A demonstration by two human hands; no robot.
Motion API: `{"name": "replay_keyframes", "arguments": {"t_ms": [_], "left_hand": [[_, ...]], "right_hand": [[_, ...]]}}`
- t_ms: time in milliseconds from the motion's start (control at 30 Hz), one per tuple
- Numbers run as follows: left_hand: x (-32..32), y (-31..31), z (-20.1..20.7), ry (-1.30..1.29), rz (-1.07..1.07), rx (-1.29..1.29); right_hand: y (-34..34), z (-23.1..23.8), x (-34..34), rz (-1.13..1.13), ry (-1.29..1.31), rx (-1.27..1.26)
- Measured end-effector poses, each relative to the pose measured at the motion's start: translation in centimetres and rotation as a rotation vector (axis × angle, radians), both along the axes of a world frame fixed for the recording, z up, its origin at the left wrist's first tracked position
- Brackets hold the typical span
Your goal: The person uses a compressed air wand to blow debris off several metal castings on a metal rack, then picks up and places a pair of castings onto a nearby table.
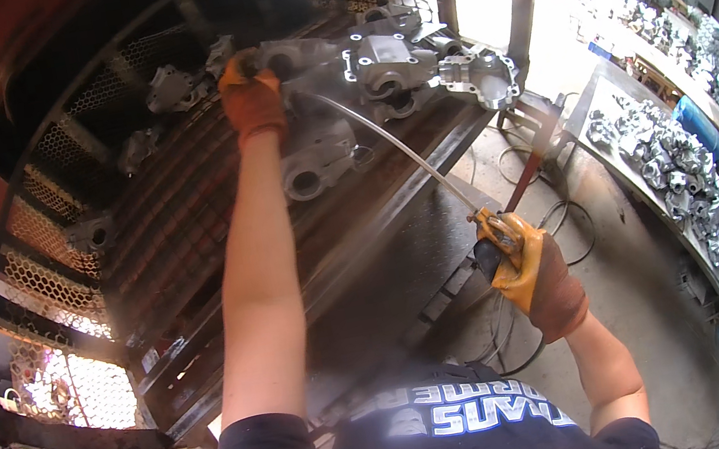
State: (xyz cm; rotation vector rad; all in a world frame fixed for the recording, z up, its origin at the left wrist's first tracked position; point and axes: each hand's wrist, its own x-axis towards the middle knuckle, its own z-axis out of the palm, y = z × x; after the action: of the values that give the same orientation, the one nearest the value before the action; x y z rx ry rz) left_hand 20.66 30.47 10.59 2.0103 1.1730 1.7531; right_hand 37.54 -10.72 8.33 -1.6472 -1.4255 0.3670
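The left hand (254,104) is curled around the near end of a grey casting (303,54) on the rack (177,223); how hard it presses is unclear. The right hand (538,284) is wrapped around a gun (482,220), whose long wand (393,142) ends near that casting. To spray well, I'd steady the part with hand 1, keep those fingers off the wand's line, sweep evenly, and turn the casting so all its hollows are reached.

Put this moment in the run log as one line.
left hand: gloved, on metal casting, grip unclear | right hand: gloved, gripping long wand | wand: reaches near left hand | more castings: on slatted rack
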Motion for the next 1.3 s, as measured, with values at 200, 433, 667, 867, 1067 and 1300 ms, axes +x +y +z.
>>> {"name": "replay_keyframes", "arguments": {"t_ms": [200,433,667,867,1067,1300], "left_hand": [[4.3,-4.7,-2.8,0.004,0.293,-0.235],[-3.3,-9.1,0.9,0.1,-0.349,-0.656],[-10.3,-12.2,-2.0,-0.206,-0.279,-0.458],[-7.0,-21.9,-4.5,-0.628,-0.526,-0.663],[-3.9,-28.7,-0.9,-0.883,-0.989,-0.9],[-11.3,-16.0,-0.9,0.031,-0.496,-0.34]], "right_hand": [[-1.4,-0.4,2.2,-0.071,0.121,-0.134],[0.3,-2.7,4.1,0.037,0.074,0.038],[1.6,0.5,4.0,-0.131,-0.229,0.049],[1.6,-0.8,2.7,0.263,0.048,-0.136],[3.2,-1.0,0.3,0.608,-0.077,-0.171],[7.1,-2.4,3.7,0.442,0.435,0.182]]}}
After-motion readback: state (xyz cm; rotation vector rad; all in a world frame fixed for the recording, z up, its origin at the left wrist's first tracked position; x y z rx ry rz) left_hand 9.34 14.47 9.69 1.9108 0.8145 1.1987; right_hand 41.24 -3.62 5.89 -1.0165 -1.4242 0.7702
